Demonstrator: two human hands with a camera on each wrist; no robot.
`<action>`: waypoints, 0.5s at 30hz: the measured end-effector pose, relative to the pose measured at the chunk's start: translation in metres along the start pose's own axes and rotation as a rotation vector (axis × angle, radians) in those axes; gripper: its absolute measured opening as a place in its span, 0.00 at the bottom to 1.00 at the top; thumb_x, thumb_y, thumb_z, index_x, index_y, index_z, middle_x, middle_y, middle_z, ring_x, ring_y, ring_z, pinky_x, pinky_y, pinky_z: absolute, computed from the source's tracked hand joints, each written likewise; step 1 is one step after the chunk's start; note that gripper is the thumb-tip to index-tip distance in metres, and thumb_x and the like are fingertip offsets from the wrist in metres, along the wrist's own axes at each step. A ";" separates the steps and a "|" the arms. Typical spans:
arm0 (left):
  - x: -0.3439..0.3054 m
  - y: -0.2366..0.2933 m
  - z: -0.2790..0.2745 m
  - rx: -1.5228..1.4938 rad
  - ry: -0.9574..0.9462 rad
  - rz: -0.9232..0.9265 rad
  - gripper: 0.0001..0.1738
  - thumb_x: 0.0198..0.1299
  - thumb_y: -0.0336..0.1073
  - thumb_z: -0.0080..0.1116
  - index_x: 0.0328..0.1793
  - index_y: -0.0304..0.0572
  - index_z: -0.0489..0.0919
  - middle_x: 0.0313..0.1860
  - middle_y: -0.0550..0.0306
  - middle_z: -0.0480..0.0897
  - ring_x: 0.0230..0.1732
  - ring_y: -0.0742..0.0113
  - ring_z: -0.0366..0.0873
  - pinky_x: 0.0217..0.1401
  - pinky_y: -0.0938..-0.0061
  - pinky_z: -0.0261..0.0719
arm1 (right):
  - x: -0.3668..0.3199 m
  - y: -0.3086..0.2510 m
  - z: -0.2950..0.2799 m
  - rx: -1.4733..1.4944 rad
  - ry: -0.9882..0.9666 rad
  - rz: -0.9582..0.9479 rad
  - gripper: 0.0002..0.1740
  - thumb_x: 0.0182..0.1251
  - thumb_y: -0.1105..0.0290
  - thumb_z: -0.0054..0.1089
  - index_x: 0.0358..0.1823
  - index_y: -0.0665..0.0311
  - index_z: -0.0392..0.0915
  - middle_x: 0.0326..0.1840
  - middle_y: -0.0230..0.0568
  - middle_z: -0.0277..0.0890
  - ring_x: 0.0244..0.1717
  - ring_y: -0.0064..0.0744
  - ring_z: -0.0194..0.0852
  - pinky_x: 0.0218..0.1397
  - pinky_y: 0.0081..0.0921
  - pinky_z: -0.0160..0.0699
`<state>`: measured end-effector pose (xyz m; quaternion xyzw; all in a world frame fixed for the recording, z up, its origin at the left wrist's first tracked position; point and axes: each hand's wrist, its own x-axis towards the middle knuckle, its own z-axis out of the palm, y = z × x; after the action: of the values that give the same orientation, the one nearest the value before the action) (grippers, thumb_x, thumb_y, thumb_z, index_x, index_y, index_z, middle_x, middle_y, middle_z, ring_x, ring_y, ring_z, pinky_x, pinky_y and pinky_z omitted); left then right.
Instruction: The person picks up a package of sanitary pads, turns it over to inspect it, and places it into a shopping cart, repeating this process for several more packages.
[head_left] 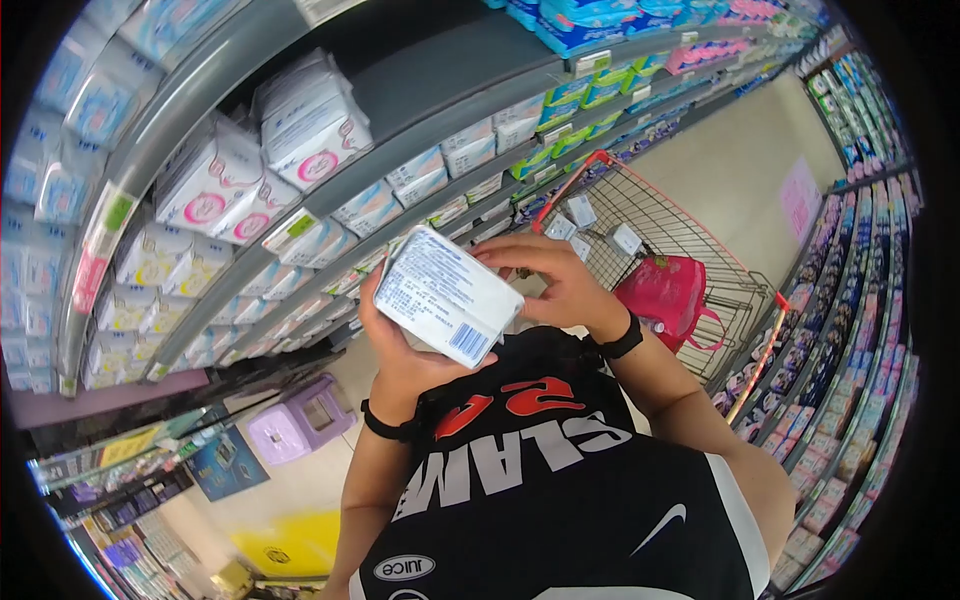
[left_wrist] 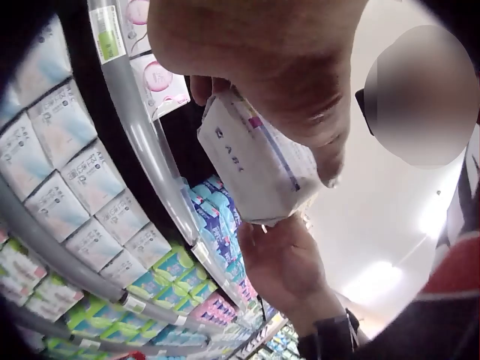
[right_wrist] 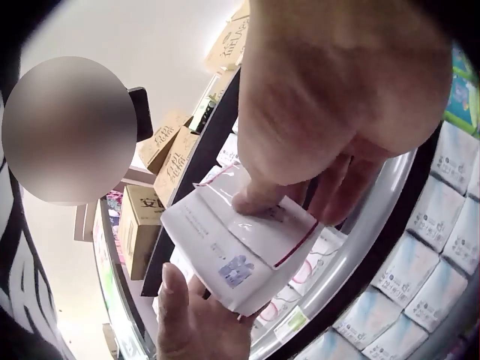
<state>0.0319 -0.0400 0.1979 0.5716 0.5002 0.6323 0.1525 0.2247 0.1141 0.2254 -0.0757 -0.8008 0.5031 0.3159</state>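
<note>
A white plastic-wrapped pack of sanitary pads [head_left: 447,296] is held up in front of the chest, its side with blue print and a barcode facing the head camera. My left hand [head_left: 400,350] grips it from the left and below, the thumb along its lower edge. At the other end my right hand [head_left: 553,275] holds the pack with bent fingers. In the right wrist view, the right thumb [right_wrist: 259,196] lies on the wrapper of the pack [right_wrist: 240,240]. The left wrist view shows a printed end of the pack [left_wrist: 240,165] under the left hand [left_wrist: 262,67].
Shelves [head_left: 440,110] of white, green and blue packs run along the left and ahead. A wire shopping cart [head_left: 690,220] stands to the right, with a red bag [head_left: 665,298] and several white packs inside. A purple stool [head_left: 298,420] is on the floor at lower left.
</note>
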 end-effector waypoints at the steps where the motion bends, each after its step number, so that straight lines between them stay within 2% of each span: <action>1: -0.007 -0.007 -0.004 0.074 0.006 0.000 0.82 0.32 0.54 0.95 0.86 0.41 0.47 0.75 0.38 0.68 0.73 0.46 0.73 0.77 0.51 0.71 | -0.002 0.002 -0.005 -0.026 0.026 0.005 0.32 0.59 0.69 0.79 0.67 0.62 0.82 0.68 0.48 0.83 0.66 0.47 0.84 0.63 0.35 0.86; 2: -0.012 -0.013 -0.006 0.147 0.013 0.000 0.81 0.32 0.55 0.95 0.86 0.41 0.48 0.75 0.38 0.67 0.74 0.46 0.72 0.77 0.51 0.69 | -0.003 0.004 -0.010 -0.052 0.050 0.011 0.30 0.60 0.70 0.78 0.66 0.63 0.83 0.67 0.48 0.84 0.65 0.47 0.85 0.63 0.35 0.86; 3: -0.009 -0.012 -0.005 0.204 0.036 0.074 0.76 0.34 0.52 0.95 0.84 0.41 0.52 0.74 0.38 0.67 0.73 0.47 0.70 0.78 0.51 0.66 | -0.005 0.005 -0.015 -0.079 0.074 0.019 0.28 0.62 0.71 0.76 0.66 0.64 0.83 0.65 0.49 0.85 0.64 0.47 0.85 0.62 0.35 0.86; 6: -0.012 -0.014 0.006 0.298 0.052 0.102 0.71 0.38 0.48 0.93 0.82 0.39 0.54 0.74 0.36 0.67 0.73 0.46 0.70 0.78 0.52 0.66 | -0.005 0.005 -0.026 -0.132 0.111 -0.015 0.27 0.64 0.73 0.73 0.66 0.64 0.83 0.64 0.50 0.85 0.63 0.45 0.86 0.63 0.37 0.85; 7: -0.012 -0.011 0.012 0.301 0.069 0.077 0.65 0.43 0.43 0.91 0.81 0.39 0.55 0.73 0.37 0.67 0.74 0.45 0.70 0.78 0.52 0.67 | -0.007 0.006 -0.027 -0.125 0.122 -0.006 0.26 0.64 0.73 0.73 0.65 0.64 0.83 0.64 0.50 0.85 0.62 0.45 0.86 0.63 0.37 0.85; 10: -0.015 -0.014 0.023 0.173 0.103 -0.016 0.64 0.45 0.38 0.89 0.82 0.37 0.55 0.75 0.38 0.67 0.75 0.48 0.69 0.79 0.53 0.66 | -0.014 0.013 -0.028 -0.086 0.149 0.007 0.26 0.65 0.72 0.74 0.65 0.64 0.83 0.60 0.48 0.85 0.58 0.44 0.87 0.61 0.38 0.84; 13: 0.000 -0.004 0.028 -0.030 0.019 -0.213 0.57 0.56 0.47 0.82 0.83 0.31 0.58 0.75 0.40 0.70 0.75 0.51 0.71 0.79 0.56 0.65 | -0.021 0.016 -0.031 0.035 0.132 0.024 0.29 0.64 0.68 0.77 0.67 0.64 0.80 0.53 0.43 0.84 0.52 0.39 0.84 0.59 0.35 0.83; 15: 0.003 -0.008 0.023 -0.133 -0.149 -0.336 0.54 0.63 0.58 0.72 0.81 0.28 0.61 0.73 0.40 0.73 0.74 0.53 0.72 0.79 0.58 0.65 | -0.029 0.019 -0.034 0.203 0.081 0.067 0.34 0.64 0.64 0.79 0.69 0.63 0.77 0.51 0.39 0.80 0.50 0.35 0.81 0.58 0.33 0.81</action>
<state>0.0480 -0.0241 0.1898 0.5139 0.5329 0.5857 0.3300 0.2634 0.1366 0.2067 -0.0901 -0.7293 0.5885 0.3372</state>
